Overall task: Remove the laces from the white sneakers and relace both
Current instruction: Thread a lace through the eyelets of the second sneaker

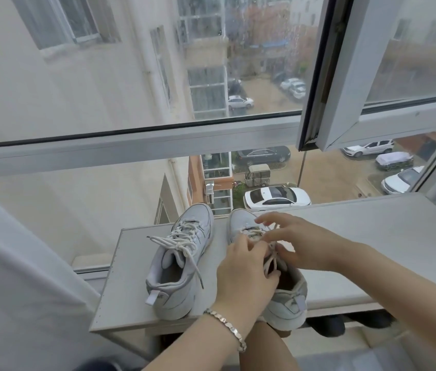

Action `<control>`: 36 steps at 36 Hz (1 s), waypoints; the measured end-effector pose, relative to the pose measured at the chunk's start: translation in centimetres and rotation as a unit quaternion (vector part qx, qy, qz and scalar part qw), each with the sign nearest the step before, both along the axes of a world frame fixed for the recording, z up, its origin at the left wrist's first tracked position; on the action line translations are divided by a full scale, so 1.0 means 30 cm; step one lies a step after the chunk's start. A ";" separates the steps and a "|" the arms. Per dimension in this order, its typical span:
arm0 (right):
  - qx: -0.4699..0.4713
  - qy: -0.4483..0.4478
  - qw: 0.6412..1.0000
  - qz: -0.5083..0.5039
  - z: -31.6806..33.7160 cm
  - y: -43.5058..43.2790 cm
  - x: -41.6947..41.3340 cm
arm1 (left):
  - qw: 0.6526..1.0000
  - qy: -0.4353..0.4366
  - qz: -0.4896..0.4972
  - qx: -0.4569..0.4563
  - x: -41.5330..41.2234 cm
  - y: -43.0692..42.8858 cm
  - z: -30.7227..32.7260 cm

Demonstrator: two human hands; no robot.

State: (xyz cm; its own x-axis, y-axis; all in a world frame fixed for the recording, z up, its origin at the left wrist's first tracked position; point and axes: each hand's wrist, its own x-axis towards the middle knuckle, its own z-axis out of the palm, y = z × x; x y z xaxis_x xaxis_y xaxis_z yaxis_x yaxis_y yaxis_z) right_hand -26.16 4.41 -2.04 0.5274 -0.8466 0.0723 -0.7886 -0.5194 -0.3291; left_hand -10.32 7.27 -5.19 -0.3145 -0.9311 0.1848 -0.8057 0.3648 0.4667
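Sneaker lace (266,265) pinched by L hand (243,274) fingers, R hand (305,245) seemingly too; other sneaker (176,263) laced.

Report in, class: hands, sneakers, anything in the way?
Hands: left hand and right hand pinch the lace of the right-side sneaker. The other sneaker laced, ends untied. Nothing in the way on the board.

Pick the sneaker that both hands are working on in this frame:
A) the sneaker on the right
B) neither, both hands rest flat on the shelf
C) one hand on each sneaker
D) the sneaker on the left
A: the left hand holds the right sneaker and the right hand pinches its lace, while the left sneaker sits untouched.
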 end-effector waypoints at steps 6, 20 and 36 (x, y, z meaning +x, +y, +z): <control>-0.071 0.126 0.989 -0.019 -0.019 0.000 -0.020 | 0.999 -0.004 -0.024 -0.041 0.010 -0.021 0.006; 0.153 -0.220 0.944 -0.192 -0.047 0.076 -0.034 | 0.943 0.275 0.023 0.184 0.038 -0.088 0.037; 0.421 -0.530 0.670 -0.304 -0.149 0.040 -0.033 | 0.620 0.621 0.241 0.415 0.041 -0.107 0.020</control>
